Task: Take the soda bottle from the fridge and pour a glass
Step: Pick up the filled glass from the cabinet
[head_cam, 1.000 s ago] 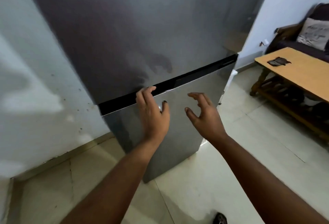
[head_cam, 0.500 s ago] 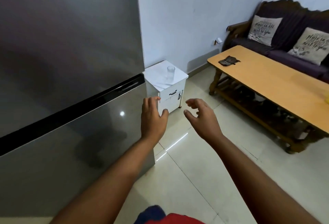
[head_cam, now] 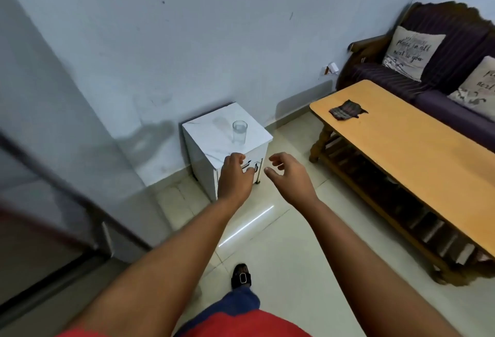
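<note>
Nearest, at the bottom edge: red shirt (head_cam: 241, 327), blue trouser leg (head_cam: 238, 302), and one foot in a black sandal (head_cam: 240, 277) planted on the pale tiled floor (head_cam: 281, 243). Both bare forearms stretched forward over that floor.

Left hand (head_cam: 234, 177) raised with its back to the camera, fingers loosely curled and empty, overlapping in the view the front of a small white cabinet (head_cam: 203, 154); whether touching the cabinet or merely in front of it, cannot tell. Right hand (head_cam: 290, 176) just beside it, apart from it, palm turned inward, thumb and fingers spread in a wide, relaxed curl, holding nothing.

To the left, blurred, the grey fridge (head_cam: 40, 176) with its doors closed and a dark band running between the upper and lower door. Soda bottle nowhere visible.

On the marble-patterned top of the cabinet, an upright clear drinking glass (head_cam: 239, 132), seemingly empty, set near the right edge. Cabinet pushed against the pale blue wall (head_cam: 187, 42).

To the right, a long wooden coffee table (head_cam: 415, 170) with a slatted lower shelf, and a small dark folded cloth (head_cam: 345, 109) lying near its far end. Beyond it, a dark purple sofa (head_cam: 439, 50) with a carved wooden frame and two pale printed cushions (head_cam: 412, 52).
</note>
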